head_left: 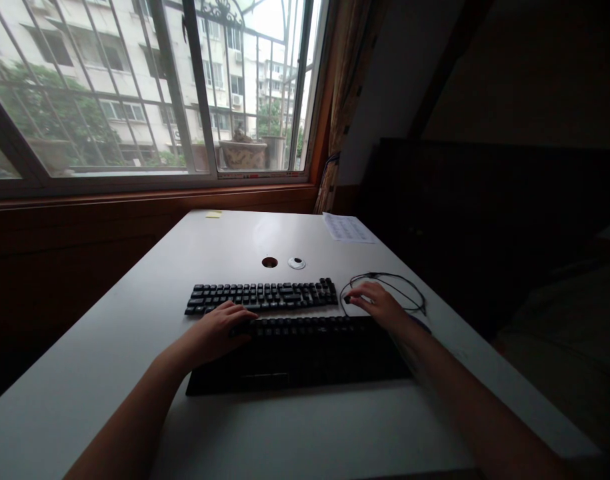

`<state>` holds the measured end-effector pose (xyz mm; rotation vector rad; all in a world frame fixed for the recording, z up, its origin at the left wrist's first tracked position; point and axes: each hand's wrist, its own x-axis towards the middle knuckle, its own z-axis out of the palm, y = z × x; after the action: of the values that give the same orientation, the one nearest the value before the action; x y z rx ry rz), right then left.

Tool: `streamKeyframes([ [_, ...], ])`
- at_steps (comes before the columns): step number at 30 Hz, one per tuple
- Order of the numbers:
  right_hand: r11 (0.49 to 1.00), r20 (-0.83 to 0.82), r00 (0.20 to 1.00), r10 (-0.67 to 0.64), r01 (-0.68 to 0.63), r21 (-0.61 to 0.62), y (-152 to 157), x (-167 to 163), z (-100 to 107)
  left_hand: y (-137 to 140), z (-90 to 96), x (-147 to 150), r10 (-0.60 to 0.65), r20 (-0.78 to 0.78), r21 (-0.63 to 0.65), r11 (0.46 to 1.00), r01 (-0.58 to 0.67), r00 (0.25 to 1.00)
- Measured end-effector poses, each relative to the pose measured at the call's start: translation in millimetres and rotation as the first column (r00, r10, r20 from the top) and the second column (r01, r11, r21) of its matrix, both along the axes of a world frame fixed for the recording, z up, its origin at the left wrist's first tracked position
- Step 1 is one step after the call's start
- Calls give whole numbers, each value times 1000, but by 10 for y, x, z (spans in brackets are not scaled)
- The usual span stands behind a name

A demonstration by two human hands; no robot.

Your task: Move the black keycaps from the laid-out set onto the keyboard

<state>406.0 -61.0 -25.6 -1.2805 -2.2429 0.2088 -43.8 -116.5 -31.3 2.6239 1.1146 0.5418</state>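
Note:
A black keyboard base (305, 363) lies flat on the white table, with a row of keys showing along its far edge. Behind it stand several rows of loose black keycaps (265, 293). At the base's far left part, my left hand (219, 330) is closed with thumb and fingers around its edge; part of the grip is hidden in shadow. My right hand (377, 303) is above the base's far right corner, its thumb and fingertips pinching a small black keycap (347, 299). That hand is beside the looped black cable (419, 290).
The white table (109, 333) has a round hole (269, 263) and, beside it, a round cover (297, 263). Printed paper (349, 229) lies at the far right edge, and yellow sticky notes (214, 215) at the far left. A barred window (149, 93) is beyond.

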Motion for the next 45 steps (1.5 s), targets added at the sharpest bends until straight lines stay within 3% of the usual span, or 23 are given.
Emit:
streamKeyframes([
  [5,990,-45,990,-135,133,-50,-414,395,-193,5,-3,-5,-4,6,1,1000,4,1000],
  [10,985,-51,985,-167,165,-42,-602,461,-346,35,-54,-26,-10,14,-1,1000,10,1000],
  [18,977,-148,966,-210,203,-61,-654,367,-404,26,-35,-14,-9,42,-9,1000,9,999],
  [36,988,-106,982,-155,156,3,-667,319,-461,25,-43,-11,1,41,-6,1000,-1,999],
  [45,972,-74,983,-171,180,149,-863,261,-405,22,-40,-7,1,32,-3,1000,-1,999],
])
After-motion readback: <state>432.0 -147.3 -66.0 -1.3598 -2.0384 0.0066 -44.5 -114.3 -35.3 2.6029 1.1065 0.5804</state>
